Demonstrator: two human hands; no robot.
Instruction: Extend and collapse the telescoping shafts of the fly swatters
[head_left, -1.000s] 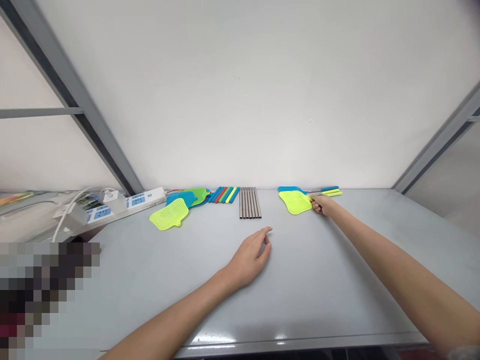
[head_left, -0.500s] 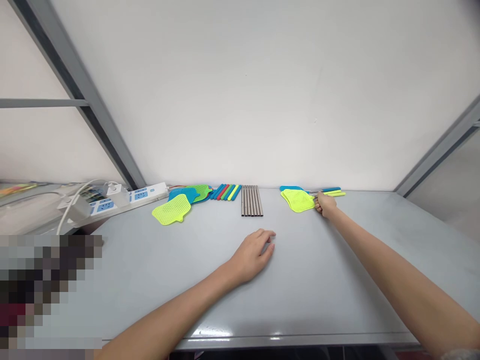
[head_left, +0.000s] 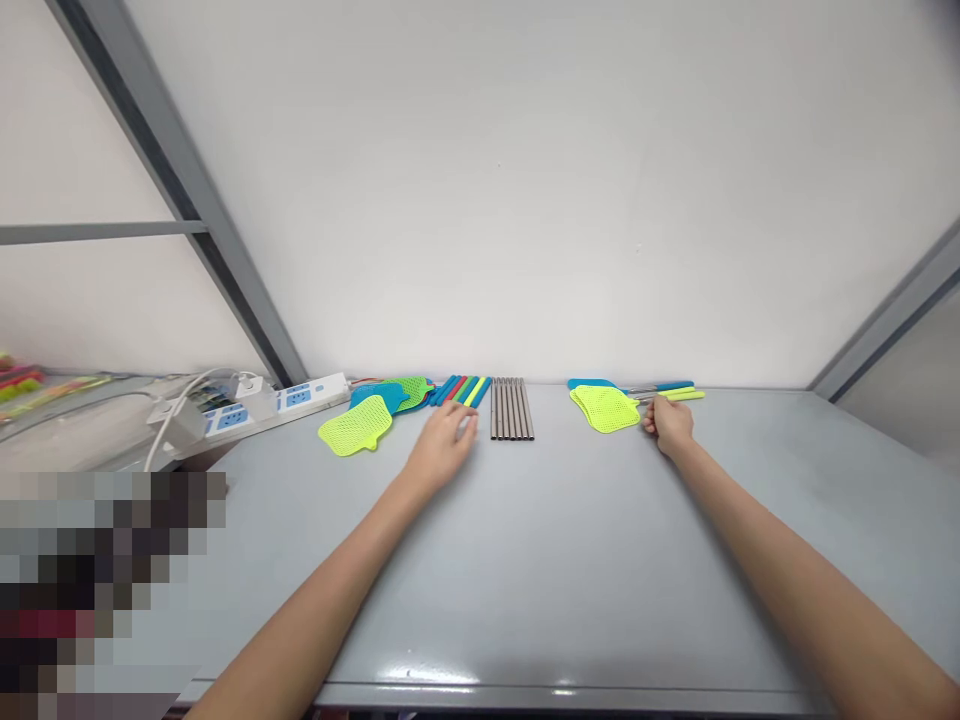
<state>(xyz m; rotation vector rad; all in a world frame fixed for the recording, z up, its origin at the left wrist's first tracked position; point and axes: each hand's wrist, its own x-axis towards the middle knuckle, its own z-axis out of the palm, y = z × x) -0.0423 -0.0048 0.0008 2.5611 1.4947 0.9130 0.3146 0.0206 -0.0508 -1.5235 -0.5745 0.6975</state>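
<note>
My left hand (head_left: 441, 445) is at the near end of a row of coloured handles (head_left: 466, 390), blue, red, green and yellow; its thumb stands apart from the fingers. Whether the fingertips touch the handles I cannot tell. My right hand (head_left: 670, 424) is closed beside the shafts of several fly swatters on the right. A yellow swatter head (head_left: 607, 408) lies over a blue swatter head (head_left: 589, 383), with yellow handles (head_left: 686, 393) and a blue handle (head_left: 673, 385) pointing right. Whatever the right fingers hold, if anything, is hidden.
Several metal tubes (head_left: 512, 410) lie side by side mid-table. Loose swatter heads, yellow (head_left: 358, 427), blue (head_left: 373, 397) and green (head_left: 411, 391), lie left. A white power strip (head_left: 311, 395) with plugs and cables is further left. A white wall (head_left: 495, 200) rises behind the grey table (head_left: 540, 560).
My left hand has moved left and away from me, from the open table to the coloured handles. My right hand stays by the swatters, slightly lower against their shafts. The view has shifted slightly.
</note>
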